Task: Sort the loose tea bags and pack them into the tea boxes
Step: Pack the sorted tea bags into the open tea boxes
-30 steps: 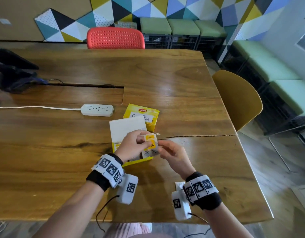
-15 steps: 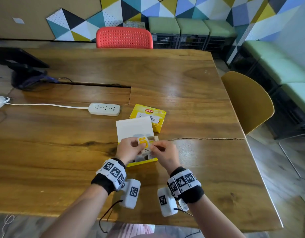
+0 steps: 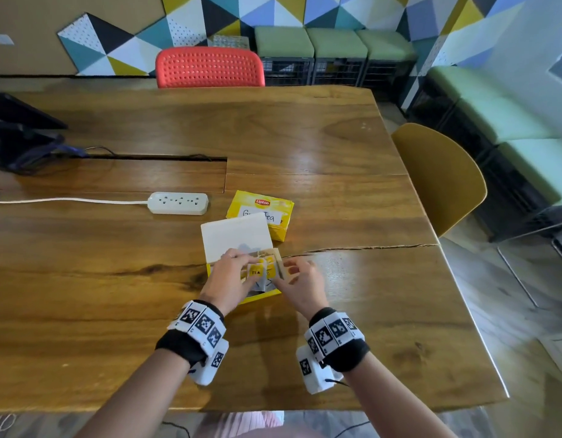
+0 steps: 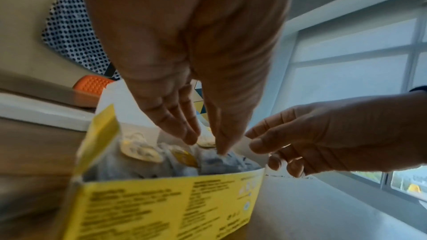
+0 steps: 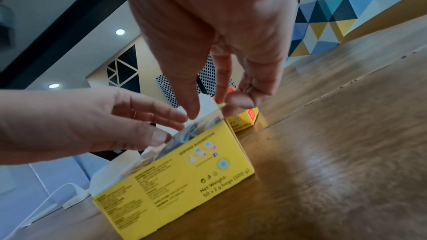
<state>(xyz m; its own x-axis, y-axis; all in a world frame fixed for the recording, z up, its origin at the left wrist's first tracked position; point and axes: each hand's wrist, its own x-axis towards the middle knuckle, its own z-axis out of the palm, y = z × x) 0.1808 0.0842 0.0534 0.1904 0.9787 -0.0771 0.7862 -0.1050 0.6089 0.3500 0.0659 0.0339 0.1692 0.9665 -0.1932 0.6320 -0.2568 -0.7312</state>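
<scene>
Open box (image 3: 241, 273) mid-desk (image 3: 83, 295), toward near edge, lid up for access | left hand (image 3: 224, 284) fingers straight, we judge pressing bags (image 4: 221, 160) down | right hand (image 3: 301, 287) fingers relaxed, steadying flap.

Black wristbands (image 3: 181, 344) carry white coded tags and white cameras (image 3: 311, 371).

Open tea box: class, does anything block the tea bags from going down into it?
Nothing visible does. The open tea box has its lid folded back, and the left hand already presses tea bags inside.
</scene>
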